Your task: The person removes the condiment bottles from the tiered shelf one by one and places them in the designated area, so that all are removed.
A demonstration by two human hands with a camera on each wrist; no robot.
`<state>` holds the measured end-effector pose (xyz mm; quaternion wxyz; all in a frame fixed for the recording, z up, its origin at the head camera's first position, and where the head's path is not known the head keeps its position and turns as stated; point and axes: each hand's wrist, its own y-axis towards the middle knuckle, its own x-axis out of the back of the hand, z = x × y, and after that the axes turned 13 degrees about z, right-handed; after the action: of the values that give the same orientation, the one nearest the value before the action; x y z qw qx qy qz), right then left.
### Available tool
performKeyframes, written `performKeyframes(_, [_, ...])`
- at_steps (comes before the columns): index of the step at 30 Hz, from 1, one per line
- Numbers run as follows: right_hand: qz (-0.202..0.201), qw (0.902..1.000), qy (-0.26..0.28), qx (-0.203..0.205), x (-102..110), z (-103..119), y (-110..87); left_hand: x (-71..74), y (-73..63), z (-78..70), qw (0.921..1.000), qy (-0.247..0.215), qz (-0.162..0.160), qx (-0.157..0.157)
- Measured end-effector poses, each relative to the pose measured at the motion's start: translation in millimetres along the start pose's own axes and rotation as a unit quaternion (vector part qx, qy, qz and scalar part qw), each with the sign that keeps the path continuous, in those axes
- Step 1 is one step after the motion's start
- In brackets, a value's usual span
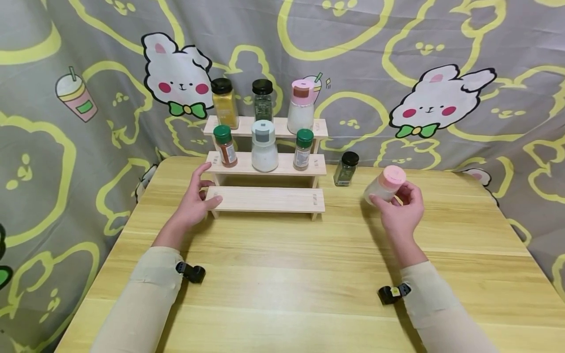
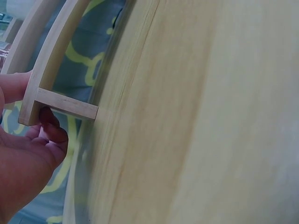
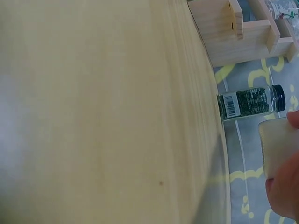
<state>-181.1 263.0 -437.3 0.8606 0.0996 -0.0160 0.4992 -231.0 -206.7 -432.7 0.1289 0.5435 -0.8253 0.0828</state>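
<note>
I note the right hand (image 1: 400, 212) clamped around a pink-capped shaker (image 1: 385, 184) above the table's right side; left hand (image 1: 196, 198), fingers apart, touches the wooden rack (image 1: 265, 198)

The rack (image 1: 265, 198) stands at the table's (image 1: 282, 274) far middle. Its lowest step is bare along its whole length, open from the front and from above. The left hand (image 1: 194, 198) rests at that step's left end, blocking entry from that side. The middle step carries three jars (image 1: 265, 146) with narrow gaps between them, and the top step three more, close together. A herb jar (image 1: 346, 169) stands just right of the rack, between it and the right hand (image 1: 399, 208), which holds a pink-capped jar (image 1: 385, 185) above the table. The near half of the table lies open.
</note>
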Motion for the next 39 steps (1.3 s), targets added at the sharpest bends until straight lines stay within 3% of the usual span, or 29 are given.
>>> performKeyframes(2, [-0.002, 1.0000, 0.004, -0.003, -0.3, -0.4, 3.3, 1.8, 3.4, 9.6, 1.0000, 0.004, -0.004, -0.001])
performKeyframes(6, [-0.005, 1.0000, 0.008, 0.000, -1.1, -1.6, 9.4, 3.4, 4.5, 10.8, 1.0000, 0.001, 0.001, 0.003])
performKeyframes(25, [-0.007, 0.9985, 0.053, -0.006, -5.5, -8.0, 36.5, 2.5, 4.2, 11.5, 1.0000, 0.007, -0.004, 0.000])
performKeyframes(32, [0.005, 0.9988, 0.048, 0.012, -8.7, -10.7, 44.6, 3.6, 3.4, 10.3, 1.0000, 0.002, -0.004, -0.002])
performKeyframes(39, [0.006, 0.9993, 0.038, 0.001, -12.4, -13.8, 52.6, 3.2, 4.9, 11.7, 1.0000, 0.008, -0.006, 0.000])
